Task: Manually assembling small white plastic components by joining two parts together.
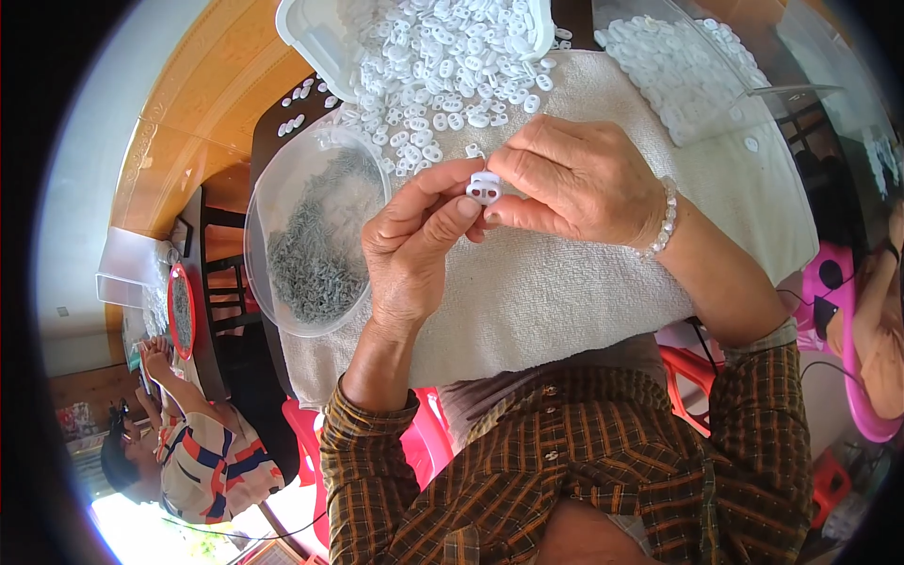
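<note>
Between my fingertips, over the towel, is a small white plastic cord lock (pixel 484 187) with two holes in its face. My left hand (pixel 407 240) pinches it from the left, thumb in front at its lower edge. My right hand (pixel 589 179) closes on it from the right, with the index finger at its top and the thumb at its lower right side. Just left of my left hand stands a round see-through tub (pixel 256 273) with many small grey metal springs (pixel 315 278). Beyond my hands, loose white two-holed oval pieces (pixel 452 66) spill onto the towel.
A white tub (pixel 299 42) lies tipped at the far side, pieces pouring out. At the far right is a see-through bin (pixel 791 90) with white pieces. A beige towel (pixel 565 301) covers the dark table. Another person (pixel 202 452) works at the left; another's limbs show far right.
</note>
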Tool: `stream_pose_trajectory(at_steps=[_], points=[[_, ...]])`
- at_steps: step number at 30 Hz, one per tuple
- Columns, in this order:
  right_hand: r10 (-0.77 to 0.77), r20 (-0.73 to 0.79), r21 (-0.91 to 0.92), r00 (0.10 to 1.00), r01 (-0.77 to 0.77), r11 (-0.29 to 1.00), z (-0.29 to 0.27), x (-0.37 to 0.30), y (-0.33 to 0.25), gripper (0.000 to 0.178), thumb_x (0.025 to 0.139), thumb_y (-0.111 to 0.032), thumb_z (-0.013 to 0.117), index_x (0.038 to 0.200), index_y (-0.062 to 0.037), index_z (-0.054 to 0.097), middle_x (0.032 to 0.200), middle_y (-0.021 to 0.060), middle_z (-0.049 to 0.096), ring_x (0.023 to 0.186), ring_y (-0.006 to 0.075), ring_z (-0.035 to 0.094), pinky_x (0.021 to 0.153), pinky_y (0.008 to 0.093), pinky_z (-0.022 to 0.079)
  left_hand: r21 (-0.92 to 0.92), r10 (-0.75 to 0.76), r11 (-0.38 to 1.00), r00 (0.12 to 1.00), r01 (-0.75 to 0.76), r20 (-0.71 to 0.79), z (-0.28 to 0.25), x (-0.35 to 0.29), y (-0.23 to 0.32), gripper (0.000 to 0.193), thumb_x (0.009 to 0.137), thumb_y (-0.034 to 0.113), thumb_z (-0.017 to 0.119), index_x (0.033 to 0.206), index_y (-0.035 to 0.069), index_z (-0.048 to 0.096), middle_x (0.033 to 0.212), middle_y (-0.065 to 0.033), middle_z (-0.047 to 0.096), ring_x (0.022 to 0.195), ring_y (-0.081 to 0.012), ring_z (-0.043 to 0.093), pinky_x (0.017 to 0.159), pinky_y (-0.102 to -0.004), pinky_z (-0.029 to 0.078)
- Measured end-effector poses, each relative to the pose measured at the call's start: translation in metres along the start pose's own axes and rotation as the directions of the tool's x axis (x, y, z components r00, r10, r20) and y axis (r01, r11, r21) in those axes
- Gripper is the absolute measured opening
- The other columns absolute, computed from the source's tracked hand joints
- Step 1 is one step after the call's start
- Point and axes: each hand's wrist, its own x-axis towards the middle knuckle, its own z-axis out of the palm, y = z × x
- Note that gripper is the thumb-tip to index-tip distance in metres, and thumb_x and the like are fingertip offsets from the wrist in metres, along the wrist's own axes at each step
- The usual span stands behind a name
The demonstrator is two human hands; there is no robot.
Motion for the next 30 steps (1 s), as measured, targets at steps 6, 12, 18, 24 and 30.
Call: stream_pose_trajectory(at_steps=[6,12,18,24,30], points=[[-0.004,0.01,-0.004,1.0,0.004,1.0,0.0001,-0.0015,0.0003,0.032,0.066,-0.022,0.076,0.086,-0.0024,0.06,0.078,0.004,0.055,0.064,0.0173,0.058,0.053,0.0274,0.05,-0.015,-0.021,1.0,0.999,0.021,0.027,-0.0012,0.0008,-0.0024,0.027,0.087,0.002,0.061,0.113,-0.002,0.06,0.092,-0.0081,0.065,0.078,-0.0119,0.06,0.067,-0.0244,0.049],[-0.055,-0.007,0.021,0.998,0.055,0.998,0.0017,-0.0016,0.0021,0.031,0.067,-0.02,0.076,0.087,-0.002,0.059,0.075,0.0032,0.052,0.063,0.0164,0.056,0.05,0.0272,0.048,0.008,-0.073,0.997,0.997,0.073,0.015,-0.0032,0.0002,-0.0008,0.025,0.085,0.002,0.063,0.109,-0.001,0.062,0.089,-0.0074,0.066,0.076,-0.0131,0.062,0.065,-0.0244,0.049],[-0.082,-0.025,0.019,0.996,0.083,0.996,0.0019,-0.0002,0.0006,0.032,0.066,-0.02,0.076,0.086,-0.002,0.059,0.074,0.0029,0.051,0.06,0.0155,0.055,0.047,0.0266,0.046,-0.009,-0.022,1.0,1.0,0.022,-0.003,-0.0018,-0.0027,-0.0027,0.024,0.084,0.002,0.064,0.108,-0.001,0.062,0.088,-0.0078,0.067,0.074,-0.0134,0.062,0.062,-0.0246,0.05],[-0.113,-0.034,-0.009,0.993,0.113,0.994,0.001,-0.0022,0.0003,0.032,0.066,-0.021,0.076,0.084,-0.0005,0.06,0.074,0.0034,0.051,0.06,0.0157,0.054,0.047,0.0262,0.046,-0.011,0.001,1.0,1.0,-0.001,0.021,0.0005,-0.0043,-0.0024,0.021,0.085,0.002,0.063,0.105,-0.002,0.063,0.088,-0.0081,0.066,0.073,-0.0137,0.063,0.062,-0.0246,0.05],[-0.146,-0.051,-0.036,0.988,0.144,0.989,0.0041,-0.0031,-0.003,0.034,0.064,-0.021,0.076,0.084,0.002,0.061,0.073,0.0047,0.051,0.059,0.0164,0.054,0.047,0.0268,0.047,0.004,0.018,1.0,1.0,-0.018,0.002,0.0015,-0.0075,-0.0014,0.02,0.085,0.001,0.062,0.104,-0.003,0.063,0.087,-0.0085,0.065,0.072,-0.0142,0.062,0.062,-0.0255,0.051]])
